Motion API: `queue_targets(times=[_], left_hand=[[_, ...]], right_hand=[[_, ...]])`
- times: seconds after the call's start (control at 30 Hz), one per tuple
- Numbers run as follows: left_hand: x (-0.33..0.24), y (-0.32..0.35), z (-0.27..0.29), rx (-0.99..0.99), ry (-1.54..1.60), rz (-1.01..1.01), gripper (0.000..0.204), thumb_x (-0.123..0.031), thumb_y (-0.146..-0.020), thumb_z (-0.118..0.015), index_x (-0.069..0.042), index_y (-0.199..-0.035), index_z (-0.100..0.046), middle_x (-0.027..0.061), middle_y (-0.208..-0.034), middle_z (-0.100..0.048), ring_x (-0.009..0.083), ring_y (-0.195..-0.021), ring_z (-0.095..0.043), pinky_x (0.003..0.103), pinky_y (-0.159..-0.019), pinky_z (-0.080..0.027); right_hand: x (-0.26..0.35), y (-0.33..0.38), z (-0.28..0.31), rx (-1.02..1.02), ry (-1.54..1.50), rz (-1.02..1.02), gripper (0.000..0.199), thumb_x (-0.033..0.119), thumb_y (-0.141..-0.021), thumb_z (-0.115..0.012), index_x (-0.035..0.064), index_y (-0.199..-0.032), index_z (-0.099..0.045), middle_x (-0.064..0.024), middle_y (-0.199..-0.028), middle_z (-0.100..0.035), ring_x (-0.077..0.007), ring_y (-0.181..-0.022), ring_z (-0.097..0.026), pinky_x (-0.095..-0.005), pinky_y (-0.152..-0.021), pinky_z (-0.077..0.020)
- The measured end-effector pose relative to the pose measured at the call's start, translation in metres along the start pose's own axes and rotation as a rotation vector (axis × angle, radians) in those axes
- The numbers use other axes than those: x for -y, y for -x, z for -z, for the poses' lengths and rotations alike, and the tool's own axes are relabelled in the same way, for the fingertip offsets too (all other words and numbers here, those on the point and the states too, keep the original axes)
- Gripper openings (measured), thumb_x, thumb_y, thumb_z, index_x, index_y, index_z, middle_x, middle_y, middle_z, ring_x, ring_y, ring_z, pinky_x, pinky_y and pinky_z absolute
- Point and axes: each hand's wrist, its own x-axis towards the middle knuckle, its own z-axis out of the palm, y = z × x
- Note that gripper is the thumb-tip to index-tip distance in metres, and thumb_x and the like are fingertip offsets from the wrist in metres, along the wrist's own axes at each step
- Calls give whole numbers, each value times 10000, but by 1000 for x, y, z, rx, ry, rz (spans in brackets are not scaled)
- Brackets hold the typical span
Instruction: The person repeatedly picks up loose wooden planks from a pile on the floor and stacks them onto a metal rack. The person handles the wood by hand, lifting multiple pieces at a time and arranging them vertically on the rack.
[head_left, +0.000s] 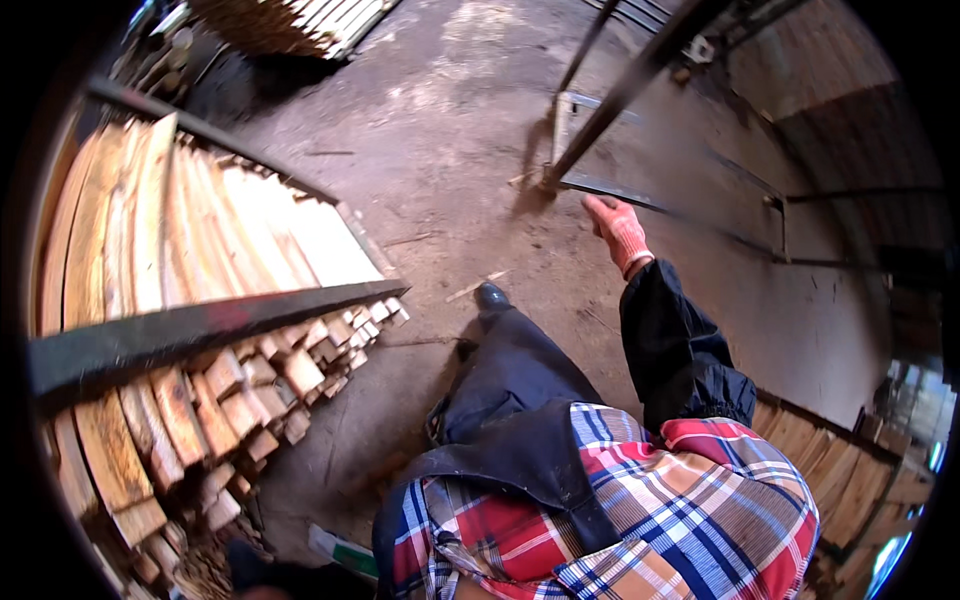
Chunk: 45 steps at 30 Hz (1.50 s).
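Observation:
My right hand, in a pinkish-red knit glove, reaches forward at right of centre. Its fingers are curled together, and I see nothing held in them. In the picture it overlaps the near end of a thin metal bar by the foot of a dark metal post; touch cannot be made out. A small reddish-brown sliver beside a dark sleeve at the bottom edge looks like my left hand; its fingers are hidden. One dark boot points ahead on the floor.
Stacked wooden strips fill the left, with a dark beam across them and ends jutting out. More timber lies far back. Wood scraps litter the floor. A large pale panel and more boards stand right.

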Motion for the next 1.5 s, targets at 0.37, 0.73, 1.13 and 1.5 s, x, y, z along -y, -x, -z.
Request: queue_targets(times=[0.37, 0.73, 1.13, 1.5], left_hand=[[21, -89, -356, 757, 608, 195, 1076, -515, -715, -777, 26, -1487, -257, 212, -1471, -383, 320, -1338, -410, 437, -1103, -313], [-29, -194, -752, 1040, 593, -155, 655, -423, -799, -755, -22, -1275, -553, 127, -1204, -598, 258, -1106, -556, 344, -995, -407], [24, -137, -669, 859, -42, -981, 582, 82, -786, -539, -184, -1302, -591, 145, -1242, -625, 268, -1180, -579, 344, -992, -452], [54, -95, -466, 1070, 974, 46, 122, -124, -865, -607, -80, -868, -493, 41, -765, -478, 192, -735, -492, 391, -750, -445]], right_hand=[[92, -13, 134, -271, 141, 350, 640, 490, -816, -695, 12, -1231, -599, -201, -1210, -629, -313, -1157, -581, -367, -980, -451], [-134, 253, 129, -838, -124, -564, 492, 407, -861, -654, -6, -1129, -651, -131, -1058, -682, -238, -1011, -622, -333, -908, -457], [-197, 318, 62, -952, -536, -515, 445, 248, -893, -677, -40, -1221, -594, -120, -1153, -648, -194, -1060, -590, -305, -930, -452], [-222, 295, 121, -747, -492, -611, 429, 315, -916, -652, 31, -1233, -611, -45, -1141, -641, -155, -1035, -574, -299, -861, -458]])
